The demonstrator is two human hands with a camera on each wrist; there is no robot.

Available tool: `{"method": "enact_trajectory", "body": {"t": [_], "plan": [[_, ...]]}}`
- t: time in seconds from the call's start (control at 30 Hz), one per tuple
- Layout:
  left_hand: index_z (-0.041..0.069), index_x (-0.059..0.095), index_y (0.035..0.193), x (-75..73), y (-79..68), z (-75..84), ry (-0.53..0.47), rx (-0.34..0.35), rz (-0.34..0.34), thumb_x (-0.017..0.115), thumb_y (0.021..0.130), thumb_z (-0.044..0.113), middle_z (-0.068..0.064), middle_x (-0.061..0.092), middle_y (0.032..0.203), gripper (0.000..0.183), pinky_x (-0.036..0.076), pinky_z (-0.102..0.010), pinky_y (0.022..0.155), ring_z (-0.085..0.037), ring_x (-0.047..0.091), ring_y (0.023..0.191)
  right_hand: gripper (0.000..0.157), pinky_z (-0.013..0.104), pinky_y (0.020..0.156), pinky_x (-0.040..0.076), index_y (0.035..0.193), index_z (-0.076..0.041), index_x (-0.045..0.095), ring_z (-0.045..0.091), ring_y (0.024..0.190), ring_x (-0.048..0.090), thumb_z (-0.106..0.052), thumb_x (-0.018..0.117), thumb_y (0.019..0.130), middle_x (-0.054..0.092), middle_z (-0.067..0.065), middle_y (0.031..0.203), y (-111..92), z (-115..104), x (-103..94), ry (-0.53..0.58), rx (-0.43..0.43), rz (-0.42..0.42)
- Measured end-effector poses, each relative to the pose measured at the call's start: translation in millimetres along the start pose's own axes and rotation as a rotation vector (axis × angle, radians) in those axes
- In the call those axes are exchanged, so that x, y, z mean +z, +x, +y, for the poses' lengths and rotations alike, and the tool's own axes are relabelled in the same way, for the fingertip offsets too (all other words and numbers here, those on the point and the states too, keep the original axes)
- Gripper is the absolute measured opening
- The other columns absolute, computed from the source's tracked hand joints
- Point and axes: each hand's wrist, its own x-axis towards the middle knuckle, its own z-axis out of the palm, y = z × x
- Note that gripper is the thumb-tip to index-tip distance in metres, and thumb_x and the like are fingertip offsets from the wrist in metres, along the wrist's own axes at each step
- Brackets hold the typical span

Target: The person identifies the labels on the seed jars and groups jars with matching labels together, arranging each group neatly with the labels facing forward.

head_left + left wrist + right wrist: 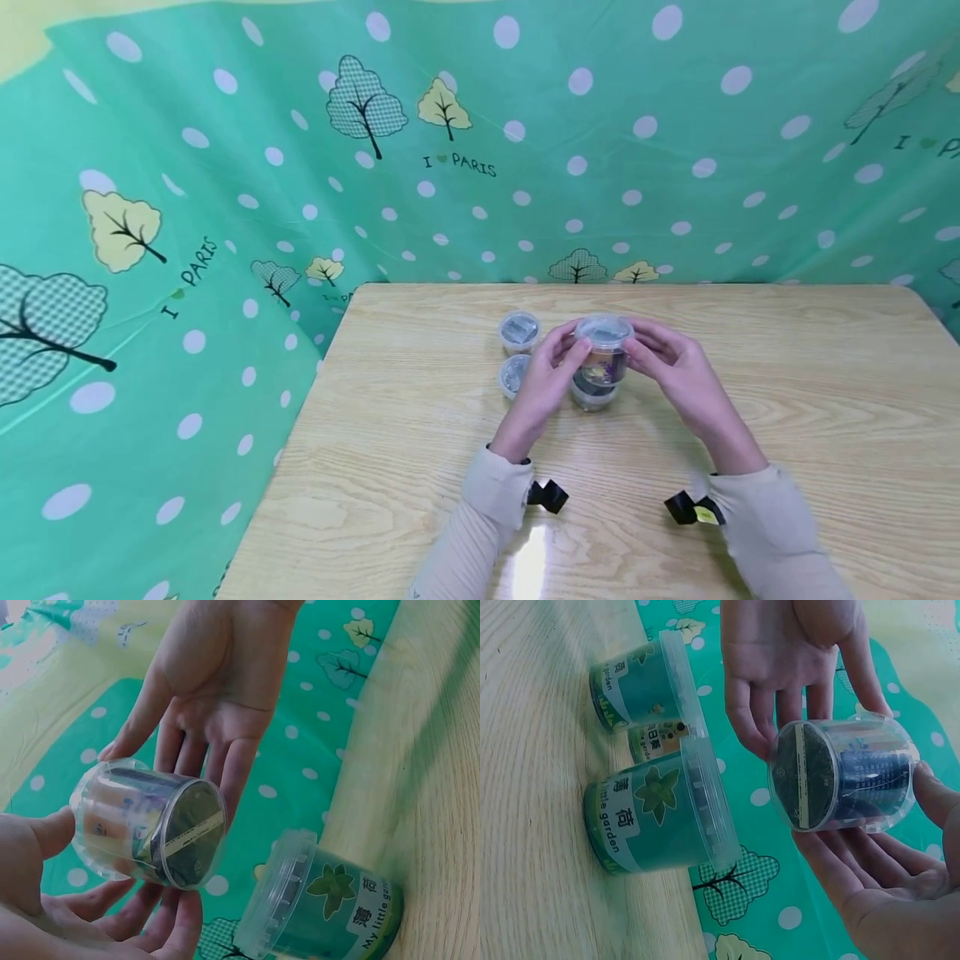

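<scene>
Both hands hold a clear lidded plastic tub (604, 364) in the air, one from each side. The left hand (542, 385) has its thumb and fingers around the tub's left side. Opposite it, the right hand (681, 377) grips the right side near the lid. Dark contents and a pale strip show through the bottom of this tub (806, 776) in the right wrist view. Just below in the head view stands another lidded tub (592, 398), partly covered by the held one. A green label with a leaf marks a standing tub (330, 900) in the left wrist view.
Two more lidded tubs, a rear one (519, 330) and a nearer one (513, 375), stand left of the hands. They rest on a wooden table (375, 433). A green dotted cloth (480, 225) hangs behind the table and along its left side.
</scene>
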Motion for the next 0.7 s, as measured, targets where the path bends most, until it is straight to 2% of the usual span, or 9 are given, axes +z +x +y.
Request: {"method": "enact_trajectory", "body": {"t": [0.23,0.5,0.6,0.7], "plan": [[0.001,0.050,0.135,0.9,-3.6,1.2,-0.035,0.051,0.069,0.059,0.101,0.021,-0.016,0.056,0.129,0.041,0.050,-0.035,0.102,-0.027,0.059,0.116,0.059,0.017,0.092,0.052,0.145,0.006,0.042,-0.004,0.104,0.063,-0.029,0.059,0.100,0.051,0.030,0.139,-2.6,0.0,5.4,0.001,0.007,0.048],[0.002,0.052,0.133,3.2,-8.3,5.6,0.021,0.077,0.138,0.060,0.100,0.023,-0.015,0.058,0.127,0.039,0.051,-0.037,0.103,-0.026,0.057,0.117,0.059,0.021,0.089,0.055,0.141,0.006,0.048,-0.001,0.102,0.066,-0.028,0.065,0.096,0.054,0.030,0.136,-5.5,0.2,14.7,0.029,0.006,0.141],[0.003,0.052,0.134,4.4,-10.6,7.6,0.037,0.086,0.152,0.060,0.100,0.024,-0.014,0.058,0.128,0.041,0.051,-0.036,0.102,-0.026,0.057,0.118,0.058,0.023,0.088,0.056,0.140,0.006,0.050,0.001,0.100,0.068,-0.027,0.067,0.095,0.060,0.025,0.133,-6.3,0.4,17.2,0.045,0.001,0.171],[0.003,0.051,0.134,6.5,-12.5,7.6,0.050,0.101,0.155,0.062,0.099,0.025,-0.014,0.057,0.129,0.043,0.052,-0.036,0.101,-0.026,0.057,0.120,0.057,0.022,0.087,0.056,0.138,0.006,0.052,0.002,0.099,0.069,-0.025,0.069,0.094,0.066,0.013,0.127,-7.4,1.1,18.6,0.069,0.005,0.189]]}}
